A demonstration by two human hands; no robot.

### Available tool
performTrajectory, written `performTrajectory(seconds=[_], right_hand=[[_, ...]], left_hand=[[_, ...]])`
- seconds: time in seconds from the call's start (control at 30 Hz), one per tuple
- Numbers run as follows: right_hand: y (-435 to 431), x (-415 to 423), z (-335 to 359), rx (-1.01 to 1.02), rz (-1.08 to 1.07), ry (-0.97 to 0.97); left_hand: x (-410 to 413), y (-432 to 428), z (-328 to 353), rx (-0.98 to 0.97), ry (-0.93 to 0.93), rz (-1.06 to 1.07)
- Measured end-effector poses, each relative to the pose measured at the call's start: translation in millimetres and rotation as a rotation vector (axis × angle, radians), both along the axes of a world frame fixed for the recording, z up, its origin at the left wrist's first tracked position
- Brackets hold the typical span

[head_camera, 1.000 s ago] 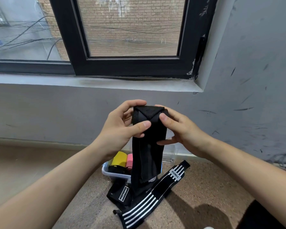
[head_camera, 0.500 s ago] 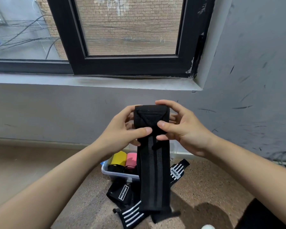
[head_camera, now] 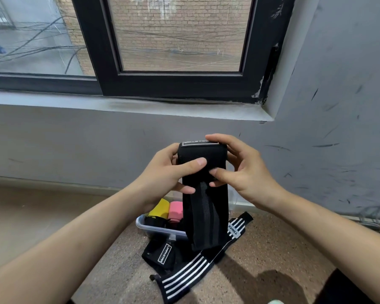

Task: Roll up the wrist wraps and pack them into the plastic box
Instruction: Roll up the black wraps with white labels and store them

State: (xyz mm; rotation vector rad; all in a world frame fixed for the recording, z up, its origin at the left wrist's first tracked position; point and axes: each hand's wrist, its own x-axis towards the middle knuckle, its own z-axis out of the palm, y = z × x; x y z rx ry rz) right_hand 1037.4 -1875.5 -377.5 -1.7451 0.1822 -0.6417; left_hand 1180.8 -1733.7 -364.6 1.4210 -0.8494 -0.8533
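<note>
I hold a black wrist wrap [head_camera: 203, 207] up at chest height; its top end is rolled into a thick roll and the loose tail hangs down. My left hand [head_camera: 170, 172] grips the roll's left side with the thumb across its front. My right hand [head_camera: 239, 170] grips the right side, fingers over the top. Below on the floor stands the clear plastic box [head_camera: 156, 231], holding a yellow roll [head_camera: 159, 210], a pink roll [head_camera: 175, 211] and a dark one. A black wrap with white stripes [head_camera: 191, 275] and another black wrap with a label [head_camera: 162, 253] lie in front of the box.
A grey wall with a black-framed window [head_camera: 176, 77] and a ledge rises just behind the box. The floor is speckled brown. Grey cables [head_camera: 373, 220] lie on the floor at the far right. A dark edge of clothing shows at the bottom right.
The roll at the wrap's top has grown thicker and the hanging tail has become shorter. A white-outlined label now shows on top of the roll. Both hands stay on it.
</note>
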Motion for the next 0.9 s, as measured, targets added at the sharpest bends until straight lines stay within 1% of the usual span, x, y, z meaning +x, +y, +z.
performTrajectory(seconds=[0.07,0.17,0.3,0.47,0.57,0.63,0.73,0.83,0.9], right_hand=[[-2.0,-1.2,2.9,0.064,0.017,0.071],[-4.1,-2.6,6.1,0.215,0.093,0.158],[0.5,-0.6,9.8,0.353,0.119,0.205],[6.0,0.5,9.3,0.442,0.086,0.187],[7.5,0.1,8.8,0.495,0.061,0.165],[5.5,-0.5,8.8,0.51,0.045,0.145],[3.1,0.8,8.9,0.53,0.021,0.094],[3.4,2.5,8.1,0.541,-0.033,0.046],[3.9,3.0,5.5,0.529,-0.052,0.045]], left_hand=[[1.9,0.0,0.3,-0.029,0.017,0.003],[3.6,-0.5,0.2,-0.086,-0.02,0.012],[3.8,-1.2,-4.3,-0.15,-0.09,0.023],[2.4,-4.6,-11.1,-0.184,-0.275,0.055],[4.1,-4.9,-15.6,-0.199,-0.472,0.042],[3.2,-5.1,-17.6,-0.181,-0.536,0.044],[1.3,-5.3,-18.4,-0.107,-0.493,0.059],[-3.4,-5.3,-14.0,-0.023,-0.294,0.041],[-7.0,-5.8,-10.8,-0.001,-0.183,0.018]])
